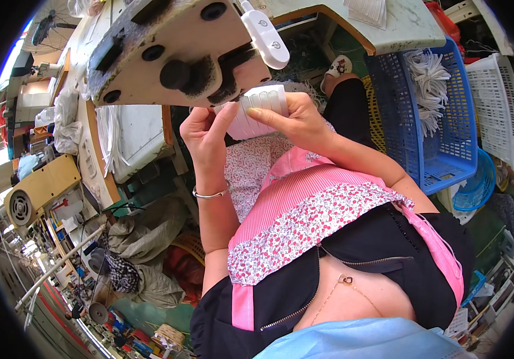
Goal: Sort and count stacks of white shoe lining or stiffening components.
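In front of my lap, both hands hold a white ribbed strip of fabric with narrow parallel ridges, just under the near edge of a sewing machine head. My left hand, a bangle on its wrist, pinches the strip's left end between thumb and fingers. On the right end, my right hand has its thumb laid flat on top and its fingers curled behind. The machine head partly covers the left fingertips and the strip's upper left edge. A pink flowered apron spreads below the hands.
A white lamp hangs beside the machine. On the right, a blue basket contains bundled white strips, and a white basket stands beyond. More white strips hang off the left worktable. A shoe shows under the tables.
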`<action>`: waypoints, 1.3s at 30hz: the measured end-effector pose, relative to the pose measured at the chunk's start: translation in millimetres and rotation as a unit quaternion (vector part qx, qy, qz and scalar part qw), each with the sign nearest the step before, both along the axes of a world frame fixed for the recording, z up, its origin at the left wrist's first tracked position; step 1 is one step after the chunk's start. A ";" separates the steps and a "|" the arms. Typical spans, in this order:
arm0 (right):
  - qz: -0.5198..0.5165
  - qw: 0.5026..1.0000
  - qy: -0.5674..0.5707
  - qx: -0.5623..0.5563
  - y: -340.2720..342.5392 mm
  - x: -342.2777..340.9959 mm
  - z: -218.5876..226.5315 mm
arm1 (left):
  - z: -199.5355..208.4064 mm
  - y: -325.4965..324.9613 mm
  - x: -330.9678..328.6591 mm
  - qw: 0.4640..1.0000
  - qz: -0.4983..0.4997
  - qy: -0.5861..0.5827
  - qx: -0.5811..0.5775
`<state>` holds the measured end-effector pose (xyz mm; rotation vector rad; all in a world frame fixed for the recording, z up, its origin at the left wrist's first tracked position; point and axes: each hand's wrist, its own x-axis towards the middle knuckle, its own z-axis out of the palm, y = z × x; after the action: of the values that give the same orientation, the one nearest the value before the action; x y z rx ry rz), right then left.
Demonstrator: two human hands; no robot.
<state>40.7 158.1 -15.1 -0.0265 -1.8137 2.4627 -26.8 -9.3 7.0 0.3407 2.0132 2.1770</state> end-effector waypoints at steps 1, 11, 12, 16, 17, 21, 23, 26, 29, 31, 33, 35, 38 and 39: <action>0.001 1.000 0.006 0.003 1.1 -1.3 -0.4 | -0.7 -0.9 0.1 1.000 0.000 0.000 0.000; 0.051 0.996 0.026 0.072 22.0 -22.8 5.0 | -2.2 10.8 -3.6 1.000 0.002 0.004 -0.001; 0.041 0.995 0.037 0.086 16.5 -23.8 6.7 | -0.7 6.4 -3.7 1.000 0.010 0.011 0.006; -0.004 0.990 0.004 0.143 20.9 -19.3 8.2 | 12.7 2.6 -3.8 0.991 0.010 0.064 -0.115; 0.001 0.985 -0.023 0.171 19.4 -14.3 13.5 | 13.3 -0.2 -0.9 0.992 0.005 0.076 -0.098; -0.034 0.994 -0.010 0.104 12.5 -7.8 2.7 | 0.4 -1.3 -5.0 0.994 -0.009 0.097 -0.046; -0.006 0.996 -0.013 0.092 12.9 -4.7 -10.1 | 1.5 -1.1 -0.6 0.996 -0.010 0.080 -0.037; -0.030 0.999 -0.006 0.039 5.3 -2.3 -9.0 | -14.7 -4.4 -3.8 0.996 -0.025 0.086 -0.011; -0.029 0.999 0.005 0.014 4.3 -3.9 -11.7 | -12.5 -2.9 -8.9 0.992 -0.015 0.118 -0.043; -0.062 0.993 -0.011 0.095 0.1 -8.3 -1.9 | 1.2 -3.3 -12.7 0.988 -0.018 0.128 -0.086; -0.068 0.983 -0.028 0.166 1.4 -15.1 1.0 | 12.7 -5.7 -16.4 0.986 -0.025 0.099 -0.129; -0.057 0.980 0.003 0.189 -0.7 -21.3 6.3 | 13.8 -11.8 -20.8 0.984 -0.040 0.081 -0.157; -0.051 0.993 0.019 0.101 -1.6 -19.6 0.0 | 0.4 -5.9 -13.7 0.995 -0.016 0.025 -0.091; -0.026 0.996 0.010 0.090 5.1 -20.7 -9.6 | -0.3 -1.2 -14.9 0.999 -0.022 0.015 -0.047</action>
<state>20.0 163.2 -24.7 -0.0362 -1.9904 2.2482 -41.6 -10.5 6.7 0.4026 2.0940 2.0566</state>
